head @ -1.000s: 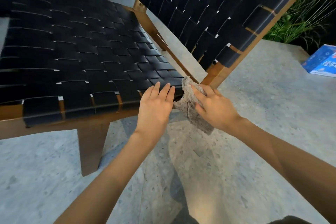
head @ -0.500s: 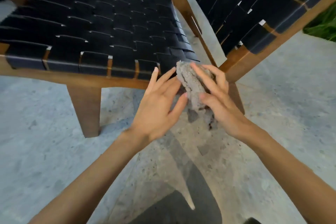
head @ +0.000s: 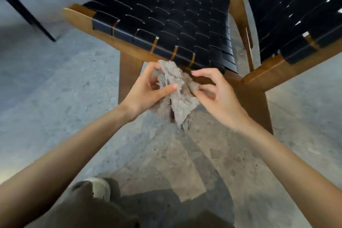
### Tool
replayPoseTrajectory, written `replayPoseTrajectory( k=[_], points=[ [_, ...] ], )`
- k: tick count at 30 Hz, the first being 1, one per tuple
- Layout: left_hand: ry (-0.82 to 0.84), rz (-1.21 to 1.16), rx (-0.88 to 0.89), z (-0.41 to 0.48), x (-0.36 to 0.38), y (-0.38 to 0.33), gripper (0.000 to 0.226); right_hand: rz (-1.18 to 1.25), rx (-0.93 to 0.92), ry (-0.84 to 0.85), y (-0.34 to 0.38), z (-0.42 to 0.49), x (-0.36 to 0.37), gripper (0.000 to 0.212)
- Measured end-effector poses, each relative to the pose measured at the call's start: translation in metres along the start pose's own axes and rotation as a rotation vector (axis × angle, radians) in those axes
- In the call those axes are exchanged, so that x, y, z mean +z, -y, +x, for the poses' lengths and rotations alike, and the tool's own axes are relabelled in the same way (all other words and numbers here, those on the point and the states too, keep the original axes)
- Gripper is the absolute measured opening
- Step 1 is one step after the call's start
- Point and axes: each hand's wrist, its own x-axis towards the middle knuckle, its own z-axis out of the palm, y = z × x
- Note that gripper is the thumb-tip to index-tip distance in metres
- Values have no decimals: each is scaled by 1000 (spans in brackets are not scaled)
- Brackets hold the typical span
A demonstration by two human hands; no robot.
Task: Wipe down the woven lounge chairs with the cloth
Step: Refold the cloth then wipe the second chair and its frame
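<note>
Cloth (head: 175, 96), grey and crumpled, hangs between your two hands straight ahead at 12 o'clock, its ragged lower end pointing down at the speckled floor (head: 55, 107). Your left hand (head: 144, 90) grips its 9 o'clock side: the thumb lies across the front of the fabric and the fingers curl round its top edge. Your right hand (head: 218, 96) takes the 3 o'clock side, thumb and curled fingers pinching a fold while the forefinger arches above it.

Beyond the cloth, at 12 o'clock, stands the woven chair (head: 166, 20), with a seat of black straps on a brown wooden frame. The top of the cloth sits just before the front rail (head: 129, 42) of that frame, near its 3 o'clock corner; you cannot tell whether the two touch. The front leg (head: 129, 76) drops to the floor just beside your left hand, on its 9 o'clock side.

At 2 o'clock is the second woven chair (head: 296, 15), of the same black weave and brown wood, its corner close to the first one's. A thin black leg (head: 24, 9) slants across the floor at 10 o'clock. Your pale shoe (head: 100, 188) and dark trouser leg (head: 83, 213) show at 7 o'clock.
</note>
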Motion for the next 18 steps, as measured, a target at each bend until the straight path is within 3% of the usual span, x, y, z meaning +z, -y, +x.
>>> replayPoseTrajectory(
  k=[2, 5, 6, 9, 12, 15, 18],
  points=[
    [-88, 11, -37, -4, -11, 3, 43, 72, 52, 140, 2, -1, 9, 28],
    [-148, 64, -55, -11, -25, 2, 50, -37, 86, 246, 2, -4, 28, 55],
    [-147, 76, -58, -14, -27, 0, 53, -115, 62, 214, 3, -4, 34, 56],
    [-112, 125, -59, -24, -33, -1, 59, -119, -1, 72, 9, -2, 44, 28],
    [-28, 173, -47, -31, -44, 2, 58, -209, -30, 26, 13, 1, 38, 15],
    [13, 281, 5, -34, -61, 3, 46, -316, -43, -44, 19, 4, 28, 15],
    [-64, 438, 73, -31, -86, 5, 24, -365, -57, -150, 25, 16, 19, 12]
  ],
)
